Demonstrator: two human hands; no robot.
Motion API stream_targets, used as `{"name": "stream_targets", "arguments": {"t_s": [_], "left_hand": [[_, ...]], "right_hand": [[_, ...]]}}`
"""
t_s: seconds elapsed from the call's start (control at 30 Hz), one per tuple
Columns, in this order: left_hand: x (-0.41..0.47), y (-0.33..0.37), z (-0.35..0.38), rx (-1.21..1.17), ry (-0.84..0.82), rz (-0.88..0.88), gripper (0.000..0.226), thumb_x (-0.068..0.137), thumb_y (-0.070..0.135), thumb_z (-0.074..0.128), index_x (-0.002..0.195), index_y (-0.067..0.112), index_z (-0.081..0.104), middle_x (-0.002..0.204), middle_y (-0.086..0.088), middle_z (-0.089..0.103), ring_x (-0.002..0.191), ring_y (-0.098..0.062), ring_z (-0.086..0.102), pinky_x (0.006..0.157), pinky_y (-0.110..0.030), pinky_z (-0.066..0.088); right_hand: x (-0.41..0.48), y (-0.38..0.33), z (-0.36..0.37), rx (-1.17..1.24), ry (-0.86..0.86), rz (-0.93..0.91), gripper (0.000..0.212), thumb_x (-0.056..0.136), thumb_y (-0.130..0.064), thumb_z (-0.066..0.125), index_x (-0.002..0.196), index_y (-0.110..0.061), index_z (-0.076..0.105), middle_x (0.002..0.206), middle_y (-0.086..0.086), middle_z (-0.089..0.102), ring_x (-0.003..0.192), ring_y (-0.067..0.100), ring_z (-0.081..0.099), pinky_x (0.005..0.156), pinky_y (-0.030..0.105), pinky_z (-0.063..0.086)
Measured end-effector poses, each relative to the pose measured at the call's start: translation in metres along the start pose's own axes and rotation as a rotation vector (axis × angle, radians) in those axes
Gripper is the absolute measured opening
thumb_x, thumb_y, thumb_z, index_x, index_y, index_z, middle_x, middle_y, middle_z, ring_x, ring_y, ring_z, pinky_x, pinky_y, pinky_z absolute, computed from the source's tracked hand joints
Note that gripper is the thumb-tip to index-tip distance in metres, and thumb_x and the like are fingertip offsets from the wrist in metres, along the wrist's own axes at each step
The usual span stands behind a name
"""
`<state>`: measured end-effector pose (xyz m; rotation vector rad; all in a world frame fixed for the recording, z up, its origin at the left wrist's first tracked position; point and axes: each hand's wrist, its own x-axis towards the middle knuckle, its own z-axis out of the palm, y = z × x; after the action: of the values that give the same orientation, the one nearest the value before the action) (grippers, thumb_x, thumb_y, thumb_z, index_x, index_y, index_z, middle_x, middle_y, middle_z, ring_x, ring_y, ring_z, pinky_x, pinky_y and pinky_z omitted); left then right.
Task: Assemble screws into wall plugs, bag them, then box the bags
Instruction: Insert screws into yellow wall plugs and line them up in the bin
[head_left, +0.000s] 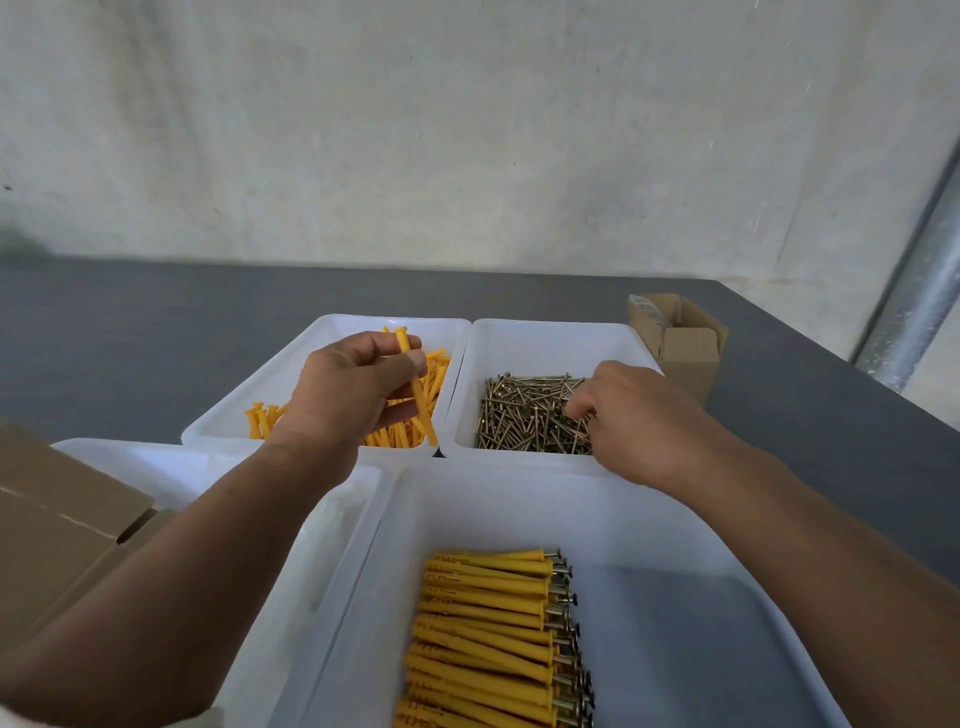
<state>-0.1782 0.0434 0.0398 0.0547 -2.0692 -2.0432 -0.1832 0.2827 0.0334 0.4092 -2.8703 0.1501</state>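
Note:
My left hand (348, 389) pinches one yellow wall plug (418, 395) upright above the white tray of loose yellow plugs (332, 338). To its right, my right hand (634, 415) reaches into the white tray of brass screws (524, 415); its fingertips are curled down among the screws, and whether they hold one is hidden. Nearest me, a large white tray (519, 499) holds a neat row of plugs with screws in them (493, 634).
A small open cardboard box (680, 343) stands at the back right of the grey table (156, 338). A larger cardboard box (57, 530) sits at the left, beside another white tray (171, 467). A metal post (919, 306) rises at the right edge.

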Motion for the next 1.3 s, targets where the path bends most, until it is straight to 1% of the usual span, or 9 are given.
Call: {"name": "stream_targets", "arguments": {"t_s": [0.07,0.13,0.37,0.47,0.57,0.7,0.83,1.07,1.3], "left_hand": [[-0.002,0.001,0.002,-0.021,-0.015,-0.025,0.013,0.089,0.009,0.065,0.1,0.013,0.07,0.079,-0.004,0.072,0.07,-0.013,0.069,0.057,-0.022,0.055],[-0.002,0.001,0.003,-0.033,-0.036,-0.045,0.017,0.089,0.009,0.065,0.106,0.013,0.067,0.082,-0.006,0.073,0.072,-0.015,0.069,0.059,-0.026,0.057],[-0.011,0.0,0.008,0.009,-0.261,-0.028,0.018,0.089,0.007,0.065,0.104,0.017,0.069,0.075,-0.004,0.069,0.066,-0.012,0.065,0.06,-0.026,0.056],[-0.016,0.001,0.011,0.051,-0.392,-0.025,0.022,0.088,0.007,0.066,0.098,0.025,0.074,0.079,-0.007,0.067,0.069,-0.012,0.065,0.063,-0.028,0.057],[-0.021,0.001,0.014,0.097,-0.512,-0.034,0.024,0.086,0.007,0.068,0.097,0.027,0.075,0.081,-0.011,0.063,0.069,-0.013,0.064,0.065,-0.03,0.057],[-0.026,0.001,0.017,0.136,-0.624,-0.053,0.025,0.082,0.008,0.069,0.095,0.028,0.075,0.084,-0.012,0.062,0.069,-0.014,0.064,0.067,-0.032,0.057],[-0.029,0.0,0.019,0.174,-0.672,-0.084,0.021,0.084,0.007,0.069,0.098,0.022,0.074,0.079,-0.008,0.065,0.068,-0.018,0.065,0.066,-0.032,0.057],[-0.032,0.0,0.023,0.196,-0.704,-0.095,0.021,0.086,0.008,0.068,0.107,0.011,0.069,0.077,-0.006,0.067,0.067,-0.019,0.065,0.066,-0.033,0.058],[-0.032,-0.001,0.023,0.172,-0.716,-0.094,0.023,0.078,0.019,0.071,0.101,0.014,0.071,0.079,-0.006,0.068,0.07,-0.017,0.065,0.066,-0.032,0.057]], "right_hand": [[0.0,0.0,0.0,0.054,0.04,-0.027,0.041,0.089,-0.001,0.052,0.117,-0.026,0.067,0.11,-0.004,0.055,0.098,0.019,0.054,0.07,0.029,0.041],[0.001,0.0,0.0,0.14,0.075,-0.048,0.049,0.088,0.001,0.052,0.125,-0.029,0.059,0.102,-0.011,0.051,0.092,0.013,0.048,0.066,0.024,0.034],[0.0,-0.004,-0.005,0.429,0.074,-0.008,0.059,0.092,-0.006,0.054,0.141,-0.035,0.039,0.094,-0.015,0.056,0.081,0.003,0.053,0.06,0.013,0.036],[-0.001,-0.009,-0.008,0.626,0.101,-0.001,0.061,0.089,-0.007,0.057,0.134,-0.046,0.042,0.086,-0.011,0.058,0.071,0.007,0.064,0.055,0.023,0.05],[0.0,-0.013,-0.01,0.83,0.121,0.025,0.058,0.087,-0.009,0.063,0.128,-0.047,0.046,0.086,-0.01,0.061,0.06,0.009,0.07,0.049,0.024,0.047],[0.001,-0.016,-0.012,1.07,0.167,0.05,0.05,0.086,-0.006,0.067,0.119,-0.041,0.049,0.078,-0.01,0.068,0.057,0.017,0.071,0.063,0.039,0.059],[0.004,-0.017,-0.014,1.289,0.203,0.066,0.047,0.085,0.0,0.067,0.115,-0.031,0.052,0.071,-0.006,0.069,0.06,0.021,0.071,0.061,0.034,0.059],[0.003,-0.02,-0.015,1.383,0.187,0.059,0.042,0.085,0.001,0.069,0.107,-0.03,0.051,0.069,-0.006,0.07,0.064,0.023,0.073,0.062,0.035,0.06],[0.001,-0.022,-0.016,1.408,0.174,0.076,0.042,0.085,0.002,0.07,0.11,-0.025,0.05,0.067,-0.006,0.069,0.066,0.025,0.073,0.06,0.034,0.06]]}}
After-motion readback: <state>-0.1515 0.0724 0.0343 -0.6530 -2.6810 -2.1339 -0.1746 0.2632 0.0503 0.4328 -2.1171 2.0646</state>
